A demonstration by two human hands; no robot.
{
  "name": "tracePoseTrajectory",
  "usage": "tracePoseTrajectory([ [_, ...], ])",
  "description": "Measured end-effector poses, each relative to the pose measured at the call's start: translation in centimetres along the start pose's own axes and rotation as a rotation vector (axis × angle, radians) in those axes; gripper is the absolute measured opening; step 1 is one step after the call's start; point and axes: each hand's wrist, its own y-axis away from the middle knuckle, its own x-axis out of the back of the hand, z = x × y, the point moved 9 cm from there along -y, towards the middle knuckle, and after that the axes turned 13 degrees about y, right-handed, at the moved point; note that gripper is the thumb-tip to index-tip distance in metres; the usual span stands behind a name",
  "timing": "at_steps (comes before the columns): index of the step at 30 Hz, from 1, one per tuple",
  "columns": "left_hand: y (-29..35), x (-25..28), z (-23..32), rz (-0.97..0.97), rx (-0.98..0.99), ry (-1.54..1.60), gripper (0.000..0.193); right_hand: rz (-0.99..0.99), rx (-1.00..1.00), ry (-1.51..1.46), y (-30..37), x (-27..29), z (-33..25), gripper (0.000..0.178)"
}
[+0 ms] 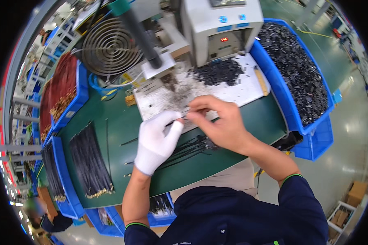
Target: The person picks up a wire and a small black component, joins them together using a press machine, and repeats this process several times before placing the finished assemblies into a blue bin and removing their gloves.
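My left hand (156, 143), in a white glove with bare fingertips, pinches a thin black cable (129, 142) whose tail sticks out on its left side. Close against those fingertips is my bare right hand (225, 124), its thumb and index finger pressed together near the cable's tip. Whatever lies between the right fingers is too small to make out. Under both hands, several loose black cables (184, 151) lie on the green table (126, 118). A heap of small black sleeves (218, 72) rests on the white board (149, 100) just beyond.
A white machine (229, 28) with a red display stands behind the board, beside a round fan guard (110, 47). Blue bins of black parts (292, 69) and reddish cables (63, 90) flank the table. A cable bundle (90, 161) lies left. Another person (49, 216) is at lower left.
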Motion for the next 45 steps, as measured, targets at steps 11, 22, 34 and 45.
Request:
tracePoseTrajectory([
  [11, 0.8, 2.1, -1.9, 0.098, 0.080, 0.045, 0.021, 0.132, -0.004, 0.958, -1.0, 18.5, -0.3, 0.019],
  [22, 0.4, 1.3, -0.8, 0.070, 0.003, 0.001, 0.028, -0.297, -0.300, 1.056, 0.3, 25.2, 10.1, 0.017],
  [34, -0.5, 2.3, -2.3, 0.079, 0.065, 0.052, 0.023, -0.181, -0.245, -0.078, -1.4, 13.8, 2.8, 0.033],
  [45, -2.7, 2.9, -2.5, 0.089, -0.027, -0.171, 0.020, -0.405, -0.273, -0.294, -5.3, -1.8, 6.3, 0.025],
])
